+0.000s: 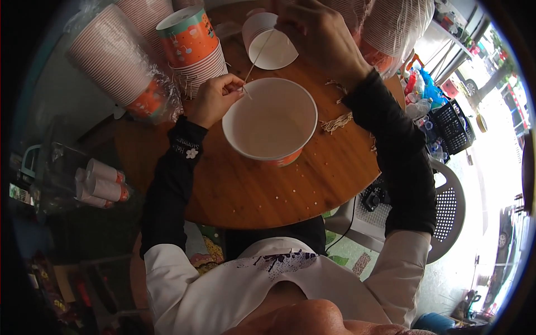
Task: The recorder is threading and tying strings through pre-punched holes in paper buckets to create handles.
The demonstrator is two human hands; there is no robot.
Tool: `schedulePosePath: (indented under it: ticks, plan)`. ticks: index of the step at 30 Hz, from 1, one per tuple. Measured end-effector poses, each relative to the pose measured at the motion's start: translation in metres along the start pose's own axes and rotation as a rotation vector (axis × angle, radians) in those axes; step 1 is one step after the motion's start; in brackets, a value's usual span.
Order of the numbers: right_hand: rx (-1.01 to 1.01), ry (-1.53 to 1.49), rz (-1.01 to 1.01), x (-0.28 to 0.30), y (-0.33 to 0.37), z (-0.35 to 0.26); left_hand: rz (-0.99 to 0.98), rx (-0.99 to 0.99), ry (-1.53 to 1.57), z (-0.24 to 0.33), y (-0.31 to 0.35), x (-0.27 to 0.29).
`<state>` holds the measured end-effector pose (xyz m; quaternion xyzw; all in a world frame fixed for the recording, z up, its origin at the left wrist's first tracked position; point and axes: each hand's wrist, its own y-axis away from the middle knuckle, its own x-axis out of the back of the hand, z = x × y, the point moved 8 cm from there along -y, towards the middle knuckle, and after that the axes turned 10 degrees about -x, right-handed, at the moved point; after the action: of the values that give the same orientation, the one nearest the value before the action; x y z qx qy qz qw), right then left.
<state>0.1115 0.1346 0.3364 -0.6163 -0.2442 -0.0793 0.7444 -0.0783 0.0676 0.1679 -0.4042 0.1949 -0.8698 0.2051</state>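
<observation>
A large paper bucket, white inside with a bit of orange showing on its outer wall, stands upright on the round wooden table in front of me. My left hand is at its left rim, thumb and fingers pinching a thin cream string. The string runs up taut to my right hand, raised above the far side of the bucket with its fingers closed on the other end. Its fingertips are partly out of sight at the top edge. A short tail of string hangs below my left fingertips, inside the rim.
Bundles of cream strings lie right of the bucket. Nested cups stand at left, beside plastic-wrapped stacks; another wrapped stack is at far right. A white tub lies beyond the bucket. A chair stands right of the table.
</observation>
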Motion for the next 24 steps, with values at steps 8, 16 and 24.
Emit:
schedulePosePath:
  ticks: [8, 16, 24]
  plan:
    - [-0.327, 0.003, -0.106, -0.014, 0.027, 0.015, 0.157, -0.220, -0.128, 0.020, 0.005, -0.014]
    - [-0.377, 0.066, -0.147, 0.002, 0.049, 0.030, 0.052, -0.208, -0.330, 0.035, 0.001, -0.030]
    - [-0.983, -0.401, -1.089, 0.006, 0.173, 0.020, 0.075, -0.248, -0.426, -0.001, 0.005, 0.010]
